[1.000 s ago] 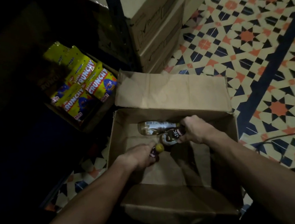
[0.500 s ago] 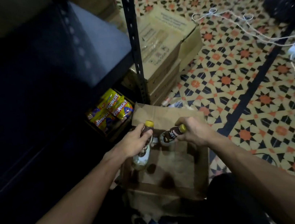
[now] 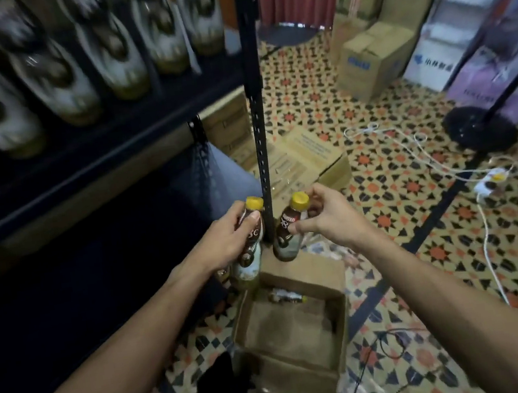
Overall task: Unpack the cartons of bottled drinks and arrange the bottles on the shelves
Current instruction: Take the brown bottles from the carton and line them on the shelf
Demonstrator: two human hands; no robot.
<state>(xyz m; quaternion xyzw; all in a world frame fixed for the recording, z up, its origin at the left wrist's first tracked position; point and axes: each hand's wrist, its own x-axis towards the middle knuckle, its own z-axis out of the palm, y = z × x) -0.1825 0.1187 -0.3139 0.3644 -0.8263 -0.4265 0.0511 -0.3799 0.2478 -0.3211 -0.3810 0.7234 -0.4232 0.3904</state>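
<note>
- Both hands are higher than half a second ago. They have left the carton [image 3: 288,370] and are now in front of the dark rack, so in my judgement the lifting step is over and the placing step begins.
- At the far left, a row of bottles [image 3: 110,50] already stands on the upper shelf [image 3: 77,145]. They are blurred, with rounded shoulders and glossy pale labels.
- Next, the left hand [image 3: 223,239] grips the left bottle [image 3: 249,259] around its upper body, with the thumb across the label. It is smooth plastic with a dark drink and a yellow cap.
- Between the two bottles rises the black perforated post [image 3: 255,97], thin and metallic.
- To the right of it, the right hand [image 3: 323,217] pinches the right bottle [image 3: 285,241] near its neck. This bottle tilts a little.
- Below, the carton is matt brown cardboard with open flaps. One bottle [image 3: 285,296] seems to lie inside, so unpacking is not finished.
- At the right, the tiled floor [image 3: 386,211] has a star pattern, and a white cord [image 3: 428,155] lies across it.
</note>
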